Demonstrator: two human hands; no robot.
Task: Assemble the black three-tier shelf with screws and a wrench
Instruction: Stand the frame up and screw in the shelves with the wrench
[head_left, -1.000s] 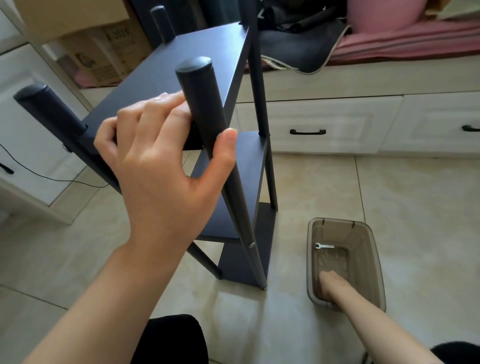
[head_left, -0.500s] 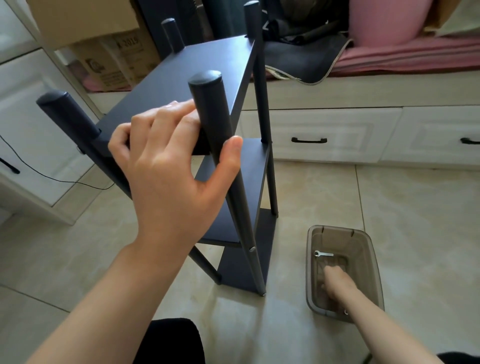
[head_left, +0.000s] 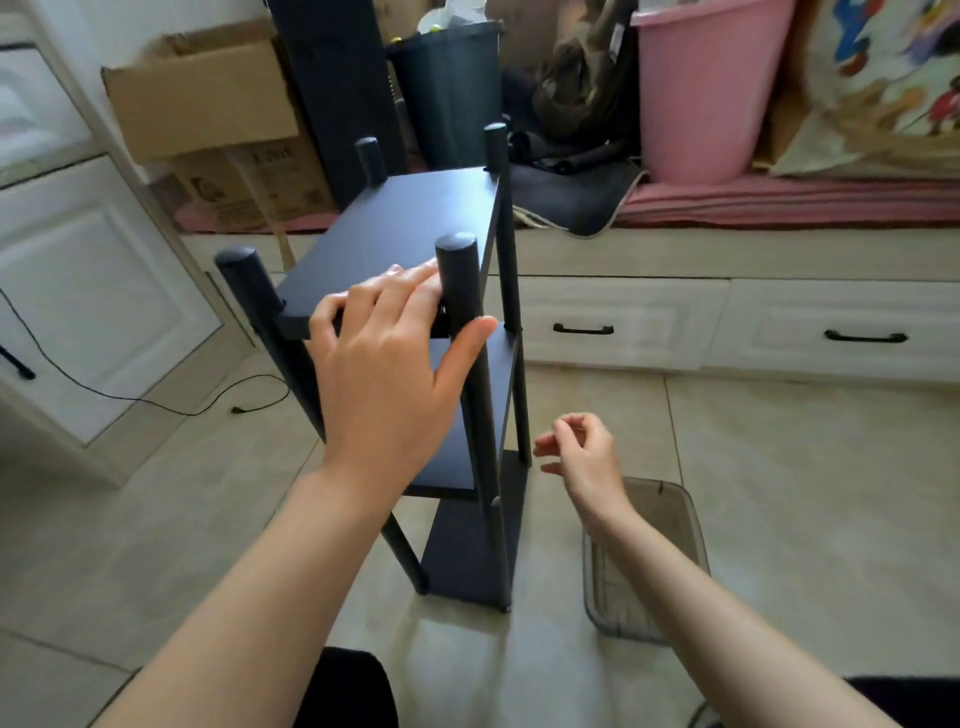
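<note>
Left hand (head_left: 387, 374) grasps shelf (head_left: 410, 228) top at near post (head_left: 460, 291), thumb round post. Right hand (head_left: 582, 449) beside shelf, above bin (head_left: 685, 525), fingertips pinched; contents unclear.

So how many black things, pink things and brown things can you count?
Black: 4 (shelf, bin, two drawer handles)
Pink: 1 (bucket)
Brown: 2 (cardboard boxes)
Total: 7
</note>
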